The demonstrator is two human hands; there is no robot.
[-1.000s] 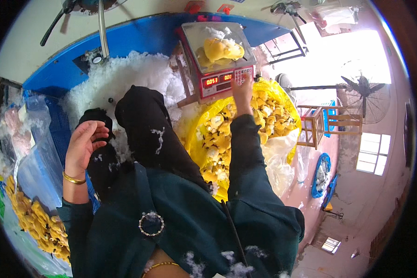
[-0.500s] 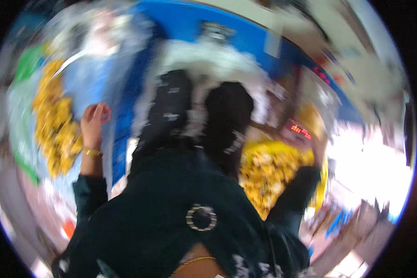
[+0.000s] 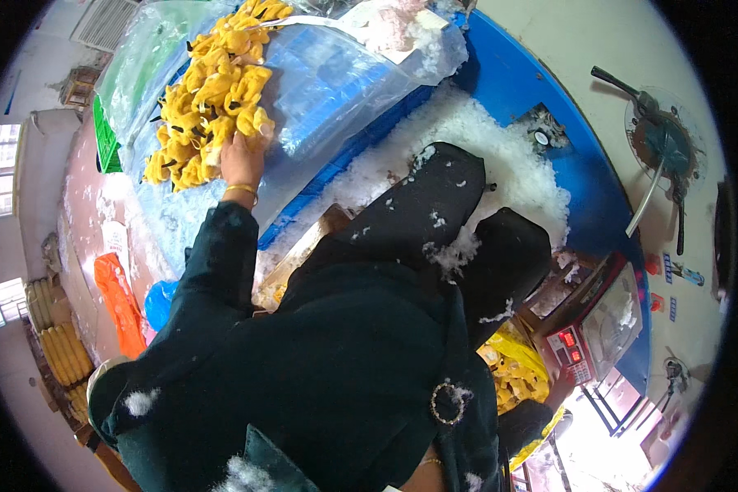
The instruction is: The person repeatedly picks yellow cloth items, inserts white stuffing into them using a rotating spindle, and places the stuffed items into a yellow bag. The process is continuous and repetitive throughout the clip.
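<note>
Left hand (image 3: 243, 161) has moved since the earlier frame: it was raised in the air, and now it is down on the soft yellow pieces (image 3: 209, 86). Its fingers rest at the near edge of these pieces, at ten o'clock from the middle of the view; whether they grasp one cannot be told. Right hand (image 3: 558, 395) shows only a little at four o'clock, next to the scale (image 3: 602, 330), and the state of its fingers cannot be told.

Around the left hand, the pieces lie heaped on a clear sheet (image 3: 328, 90), mostly toward eleven o'clock from the hand. Farther out, white fluff (image 3: 517, 176) spreads at two o'clock on the blue table (image 3: 590, 182). Between four and five o'clock, a yellow bag (image 3: 531, 351) holds more yellow pieces.
</note>
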